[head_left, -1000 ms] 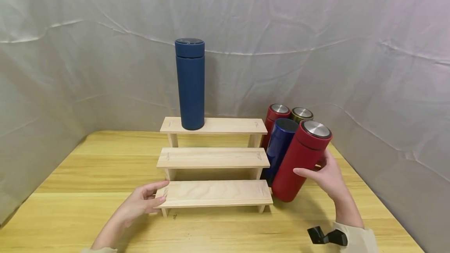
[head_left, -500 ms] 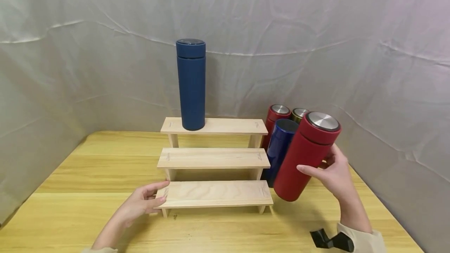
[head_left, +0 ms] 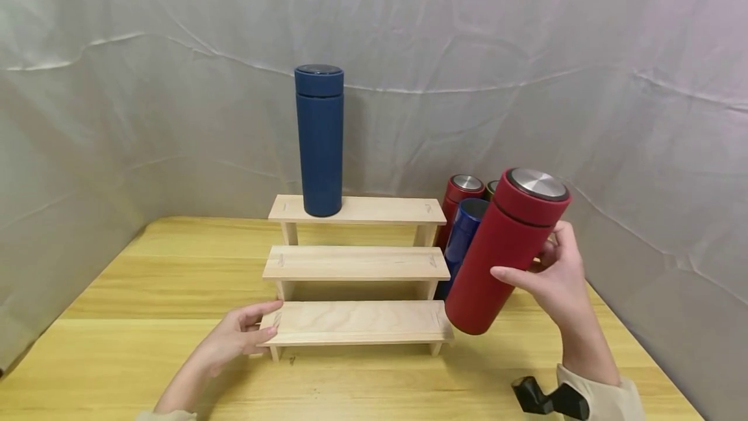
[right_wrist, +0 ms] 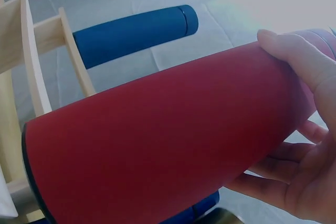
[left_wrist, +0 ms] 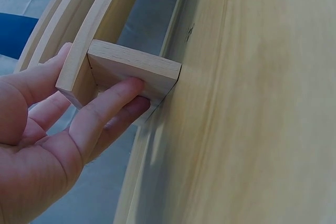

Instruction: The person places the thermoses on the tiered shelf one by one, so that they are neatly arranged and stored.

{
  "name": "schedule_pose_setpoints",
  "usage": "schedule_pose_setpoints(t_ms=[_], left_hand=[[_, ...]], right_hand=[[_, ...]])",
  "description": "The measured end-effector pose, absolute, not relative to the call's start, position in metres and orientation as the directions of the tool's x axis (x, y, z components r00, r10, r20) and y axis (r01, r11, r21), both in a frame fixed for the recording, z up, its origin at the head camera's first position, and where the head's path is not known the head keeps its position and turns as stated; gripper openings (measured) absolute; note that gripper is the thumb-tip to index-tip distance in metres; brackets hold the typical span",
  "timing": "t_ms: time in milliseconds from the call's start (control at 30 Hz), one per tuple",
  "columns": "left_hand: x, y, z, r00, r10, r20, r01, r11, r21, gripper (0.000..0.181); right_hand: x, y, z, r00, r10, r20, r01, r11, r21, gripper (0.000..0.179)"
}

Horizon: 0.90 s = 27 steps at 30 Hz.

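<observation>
A red thermos [head_left: 497, 258] with a silver-topped lid is held in my right hand [head_left: 558, 281], tilted with its top leaning right. In the right wrist view the thumb [right_wrist: 294, 51] lies along one side of the red thermos and the fingers reach round the other. My left hand [head_left: 236, 336] grips the left end of the lowest step of a three-tier wooden stand [head_left: 356, 323]. Up close in the left wrist view, its fingers [left_wrist: 113, 100] touch the end leg [left_wrist: 134, 64]. On the top step, toward the left, a matte blue thermos [head_left: 320, 148] stands upright.
Right of the stand, behind the held thermos, stand a glossy dark blue thermos [head_left: 461, 239], another red thermos [head_left: 456, 197] and one mostly hidden thermos [head_left: 492, 188]. Grey cloth [head_left: 175, 115] encloses the wooden table [head_left: 117, 317] at the back and sides.
The red thermos has risen off the table, first moving slightly right, then its base swung left toward the stand's lowest step. My left hand keeps its place on the stand.
</observation>
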<state>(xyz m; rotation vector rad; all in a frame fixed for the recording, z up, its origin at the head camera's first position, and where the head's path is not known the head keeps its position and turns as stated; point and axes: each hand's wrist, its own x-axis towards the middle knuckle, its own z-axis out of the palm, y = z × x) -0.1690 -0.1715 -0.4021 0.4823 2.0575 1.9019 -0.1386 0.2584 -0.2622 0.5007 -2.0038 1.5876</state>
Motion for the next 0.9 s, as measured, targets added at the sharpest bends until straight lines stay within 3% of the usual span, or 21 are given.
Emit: schedule_pose_setpoints(t_ms=[567, 900], left_hand=[[-0.169, -0.171, -0.402, -0.902, 0.432, 0.003, 0.037, 0.069, 0.997, 0.061], [-0.17, -0.172, -0.402, -0.905, 0.425, 0.0, 0.029, 0.063, 0.998, 0.061]], right_hand=[[-0.16, 0.231, -0.244, -0.836, 0.066, 0.544, -0.525, 0.188, -0.83, 0.067], [-0.179, 0.214, -0.236, -0.818, 0.051, 0.573, -0.558, 0.173, -0.812, 0.066]])
